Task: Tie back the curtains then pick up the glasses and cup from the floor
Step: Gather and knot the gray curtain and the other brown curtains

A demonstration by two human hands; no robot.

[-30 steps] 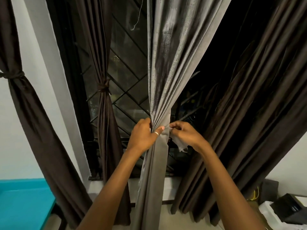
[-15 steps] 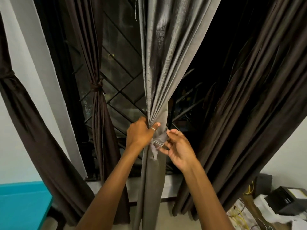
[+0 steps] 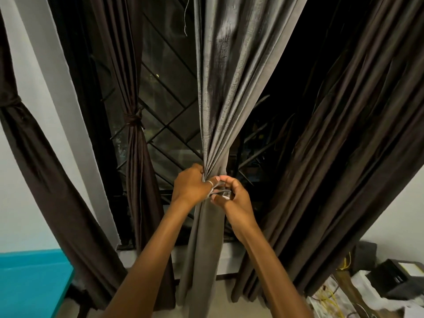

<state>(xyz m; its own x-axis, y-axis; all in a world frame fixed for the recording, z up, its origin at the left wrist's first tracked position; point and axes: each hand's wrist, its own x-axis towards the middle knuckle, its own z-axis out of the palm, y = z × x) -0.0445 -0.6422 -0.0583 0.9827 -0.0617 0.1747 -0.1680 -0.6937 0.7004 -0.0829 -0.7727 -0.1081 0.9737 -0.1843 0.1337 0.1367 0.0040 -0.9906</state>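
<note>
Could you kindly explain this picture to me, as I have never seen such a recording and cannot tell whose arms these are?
There is no machine here: a person wears a wide-angle camera on the head, looking forward and down, so the two bare arms are their own. They face a grilled window. The left hand grips the gathered grey curtain, while the right hand pinches a thin pale tie strip beside the bunch. The far-left curtain and the middle dark curtain are already tied; the right dark curtain hangs loose. A turquoise surface shows at lower left.
</note>
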